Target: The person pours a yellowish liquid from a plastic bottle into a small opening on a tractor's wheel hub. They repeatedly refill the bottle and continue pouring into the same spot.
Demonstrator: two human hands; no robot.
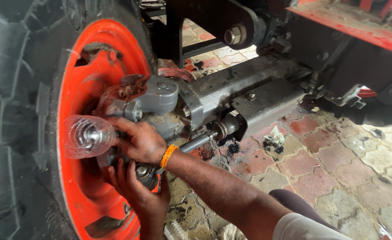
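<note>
Clear ribbed bottle (87,135) gripped by right hand (138,142); left hand (140,191) cups greasy steel hub (146,174) (fingers curled).

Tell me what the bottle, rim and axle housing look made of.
Bottle: clear thin plastic, ribbed, see-through with glints. Rim: likely steel, glossy orange-red paint, scuffed. Axle housing: probably cast metal, dull grey, greasy and grimy. The right hand holds the bottle; the left hand is below, at the hub.

Soft daylight, sharp centre, slightly blurred edges.
</note>
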